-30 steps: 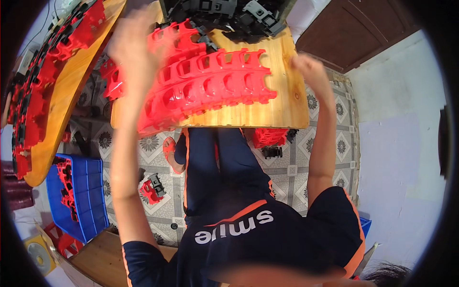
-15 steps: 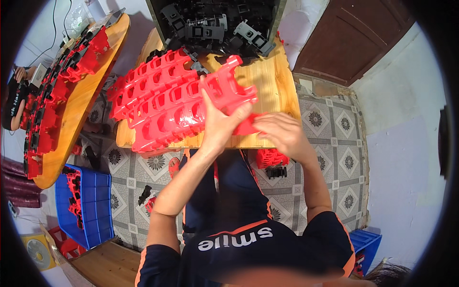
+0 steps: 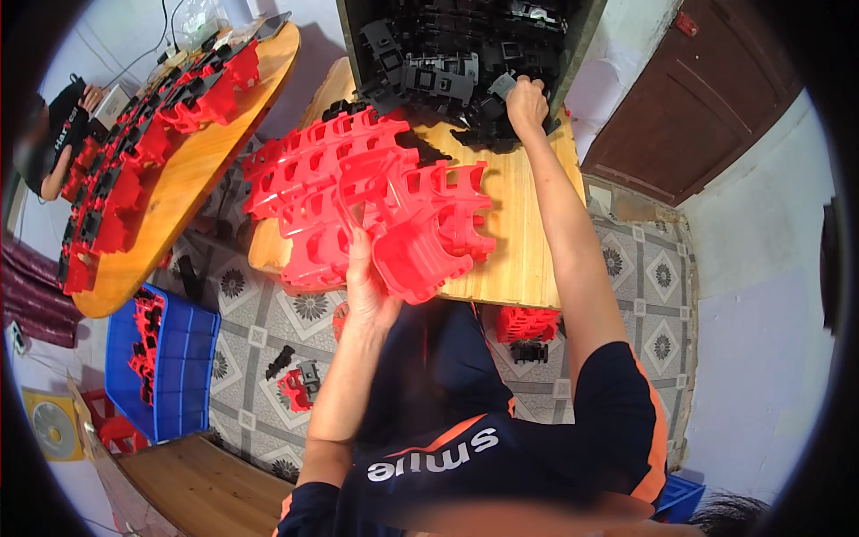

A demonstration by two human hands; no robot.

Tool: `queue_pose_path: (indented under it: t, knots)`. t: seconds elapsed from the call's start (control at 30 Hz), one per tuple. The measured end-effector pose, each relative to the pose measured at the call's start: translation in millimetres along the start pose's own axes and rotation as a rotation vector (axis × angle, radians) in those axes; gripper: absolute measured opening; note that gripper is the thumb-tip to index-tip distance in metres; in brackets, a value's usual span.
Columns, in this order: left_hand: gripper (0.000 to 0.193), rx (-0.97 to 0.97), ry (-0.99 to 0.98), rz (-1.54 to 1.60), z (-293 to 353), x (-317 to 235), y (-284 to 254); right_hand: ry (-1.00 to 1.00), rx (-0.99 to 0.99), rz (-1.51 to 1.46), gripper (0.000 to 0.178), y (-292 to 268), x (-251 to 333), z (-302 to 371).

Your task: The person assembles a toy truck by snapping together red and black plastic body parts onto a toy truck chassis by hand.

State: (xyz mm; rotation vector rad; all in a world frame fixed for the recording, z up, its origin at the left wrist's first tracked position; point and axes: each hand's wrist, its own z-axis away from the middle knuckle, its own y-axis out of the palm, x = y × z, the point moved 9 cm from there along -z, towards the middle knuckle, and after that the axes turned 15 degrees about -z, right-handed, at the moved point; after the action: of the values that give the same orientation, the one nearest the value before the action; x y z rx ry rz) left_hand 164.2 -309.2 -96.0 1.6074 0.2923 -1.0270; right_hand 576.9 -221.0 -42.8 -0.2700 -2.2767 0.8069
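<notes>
My left hand grips a red plastic housing with cut-out openings and holds it tilted over the near edge of the wooden table. Behind it, rows of similar red housings lie packed side by side. At the far right of the table, my right hand reaches into a dark open box. Its fingers are closed at the edge of a dark grey plastic part. Many black and grey parts lie jumbled around it in the box.
On the left, a second wooden table carries a row of red-and-black assemblies; another person is beyond it. A blue crate with assemblies stands on the floor. Loose parts lie nearby, and stacked red pieces are under the table.
My right hand has left the red housing and moved far forward into the box. My left hand has lowered and turned the housing. The view has shifted.
</notes>
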Motion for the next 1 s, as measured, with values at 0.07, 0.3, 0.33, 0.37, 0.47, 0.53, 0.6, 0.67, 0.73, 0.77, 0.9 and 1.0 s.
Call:
queue_pose_path:
  t: [0.07, 0.3, 0.33, 0.37, 0.47, 0.53, 0.6, 0.67, 0.73, 0.77, 0.9, 1.0]
  knots:
    - [0.071, 0.103, -0.026, -0.06, 1.0, -8.5, 6.4, -0.002, 0.019, -0.049, 0.033, -0.1, 3.7, 10.6]
    - [0.072, 0.171, -0.127, 0.076, 12.6, 2.2, 18.0, 0.062, 0.072, -0.078, 0.037, -9.8, 0.2, 2.6]
    - [0.068, 0.178, -0.159, 0.076, 12.3, 7.5, 21.6, 0.133, 0.072, -0.073, 0.035, -10.6, -10.2, -1.1]
    - [0.068, 0.16, -0.131, 0.078, 12.1, 3.6, 16.2, 0.204, 0.066, -0.088, 0.035, -14.2, -3.3, 5.8]
    - [0.049, 0.154, -0.1, 0.152, 14.9, -8.9, 6.0, 0.132, -0.096, -0.206, 0.034, -51.3, -3.5, 16.0]
    - [0.046, 0.113, -0.133, 0.172, 12.7, -14.2, -11.4, -0.045, -0.028, -0.517, 0.025, -79.1, 18.5, 42.6]
    - [0.043, 0.06, -0.181, 0.198, 11.6, -10.2, -26.9, -0.251, 0.172, -0.903, 0.018, -139.6, 90.6, 100.8]
    - [0.057, 0.092, -0.13, 0.032, 3.7, -12.9, -26.1, -0.545, 0.386, -0.831, 0.02, -189.0, 153.4, 160.4]
    - [0.057, 0.11, -0.138, 0.031, 0.5, -9.4, -25.5, -0.81, 0.483, -0.782, 0.023, -210.1, 193.1, 210.9]
    - [0.058, 0.137, -0.135, 0.024, 0.9, -9.1, -22.0, -0.846, 0.512, -0.779, 0.026, -213.1, 205.4, 227.9]
    - [0.048, 0.144, -0.12, 0.004, 5.8, -6.8, -16.2, -0.833, 0.633, -0.689, 0.034, -203.7, 226.1, 264.8]
    - [0.041, 0.112, -0.109, -0.032, 9.1, -6.0, -17.0, -0.875, 0.646, -0.657, 0.037, -203.4, 235.0, 273.8]
